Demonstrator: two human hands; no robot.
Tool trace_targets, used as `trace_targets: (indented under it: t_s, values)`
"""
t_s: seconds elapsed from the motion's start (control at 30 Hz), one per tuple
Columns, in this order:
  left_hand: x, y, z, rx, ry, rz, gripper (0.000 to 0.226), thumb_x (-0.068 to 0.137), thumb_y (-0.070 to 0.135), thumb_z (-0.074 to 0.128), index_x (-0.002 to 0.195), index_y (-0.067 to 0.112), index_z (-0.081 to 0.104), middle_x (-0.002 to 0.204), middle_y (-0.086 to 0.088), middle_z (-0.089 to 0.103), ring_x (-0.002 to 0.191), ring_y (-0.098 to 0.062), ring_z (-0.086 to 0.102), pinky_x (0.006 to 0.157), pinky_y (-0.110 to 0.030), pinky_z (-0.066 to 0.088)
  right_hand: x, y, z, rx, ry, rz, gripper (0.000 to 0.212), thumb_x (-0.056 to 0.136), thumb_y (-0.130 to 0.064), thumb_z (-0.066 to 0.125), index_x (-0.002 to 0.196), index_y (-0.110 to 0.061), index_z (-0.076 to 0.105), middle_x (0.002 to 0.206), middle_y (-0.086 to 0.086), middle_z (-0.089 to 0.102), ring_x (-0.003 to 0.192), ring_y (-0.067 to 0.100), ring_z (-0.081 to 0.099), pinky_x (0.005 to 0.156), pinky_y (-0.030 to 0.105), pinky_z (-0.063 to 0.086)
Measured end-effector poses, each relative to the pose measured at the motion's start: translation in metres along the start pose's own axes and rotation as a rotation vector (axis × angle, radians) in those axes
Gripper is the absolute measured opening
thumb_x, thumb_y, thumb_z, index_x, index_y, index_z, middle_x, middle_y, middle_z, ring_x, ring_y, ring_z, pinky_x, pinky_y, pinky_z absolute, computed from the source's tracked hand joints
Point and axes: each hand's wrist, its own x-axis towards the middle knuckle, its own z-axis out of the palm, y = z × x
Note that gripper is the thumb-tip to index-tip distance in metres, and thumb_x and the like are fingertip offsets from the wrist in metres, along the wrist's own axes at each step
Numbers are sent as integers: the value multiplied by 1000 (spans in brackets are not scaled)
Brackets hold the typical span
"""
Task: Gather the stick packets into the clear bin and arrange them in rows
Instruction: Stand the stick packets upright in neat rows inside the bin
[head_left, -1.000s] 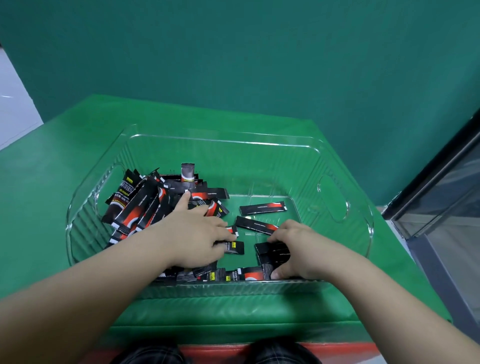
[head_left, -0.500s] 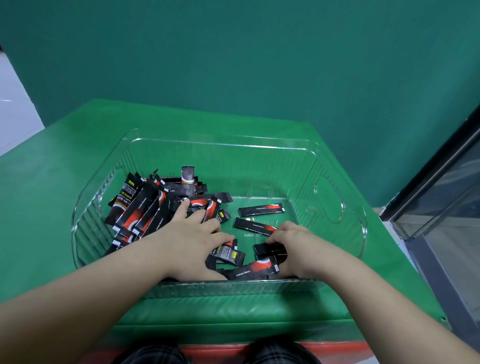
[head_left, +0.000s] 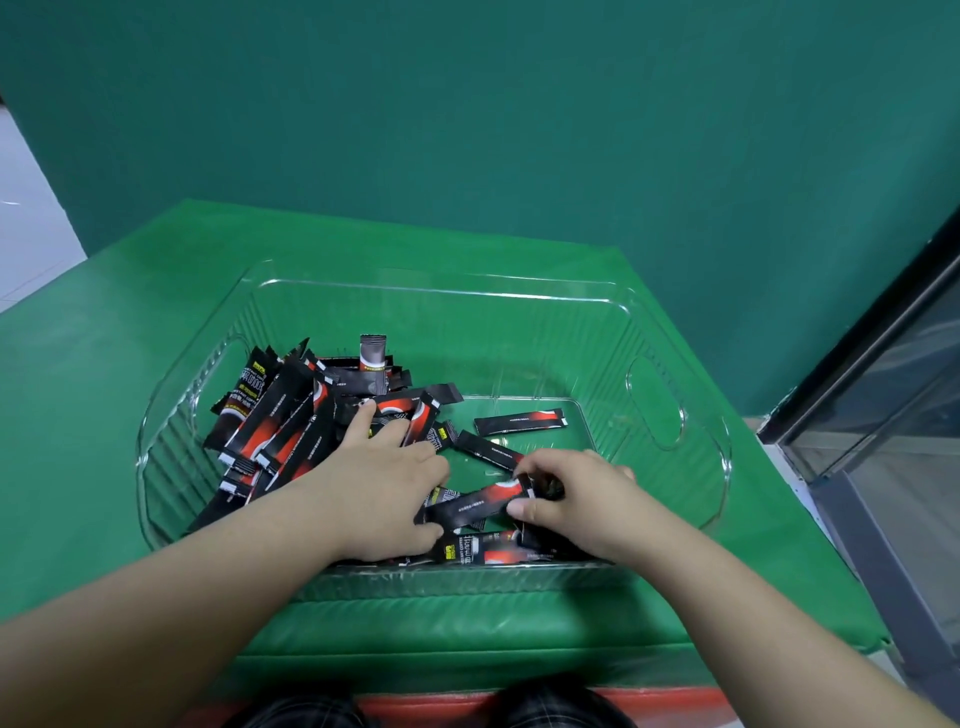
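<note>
Our right hand (head_left: 571, 499) pinches 1 black-and-red stick packet (head_left: 475, 504); our left hand (head_left: 384, 483), fingers spread, presses the jumbled packet pile (head_left: 291, 415) in the clear plastic bin (head_left: 675, 415). Easing off could topple it across our row space.

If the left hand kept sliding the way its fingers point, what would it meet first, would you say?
Probably the heap of packets: the left hand already touches its near edge, with the clear bin wall behind it.

- Even, soft light from above; colours stay saturated and nothing is blown out.
- White glints run along the far rim of the clear bin (head_left: 441, 291).
- Only faint shadows lie on the green surface (head_left: 93, 395).
- Wide-angle bending curves the edges; packet print reads slightly soft.
</note>
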Motion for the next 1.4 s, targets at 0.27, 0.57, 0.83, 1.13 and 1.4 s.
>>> trace_targets:
  t_s: [0.27,0.57,0.83,1.13,1.4]
  values:
    - [-4,-5,-1,29,-47,24,69,83,75,44,132,26,42,124,11,43,131,-21,26,117,-57,-7,4,-2,-2,155,285,162,26,87,-20,50,64,-9,49,67,5,49,67,22,45,56,31,31]
    - [-9,-7,6,87,93,52,60,87,67,20,128,33,47,131,10,36,138,-25,18,116,-59,-7,1,-4,0,-13,215,-126,49,91,-25,52,139,-27,42,139,-7,43,131,15,32,112,31,26]
    - [-1,-7,6,-47,186,-23,79,67,79,4,88,34,65,118,16,35,126,-17,25,117,-53,-9,7,1,8,-126,38,-98,34,89,-35,61,123,-28,59,117,0,56,117,20,46,102,36,39]
    - [3,-9,10,106,340,-106,47,93,53,37,78,32,77,123,7,60,138,-36,36,111,-58,-7,9,7,10,-117,139,-2,31,87,-27,60,118,-23,61,115,3,59,110,22,52,93,30,44]
    - [3,-8,9,90,357,-133,58,85,58,58,137,35,49,133,12,57,143,-32,28,111,-50,4,5,1,7,-98,95,-16,39,89,-45,58,122,-26,58,116,2,54,114,21,48,98,32,42]
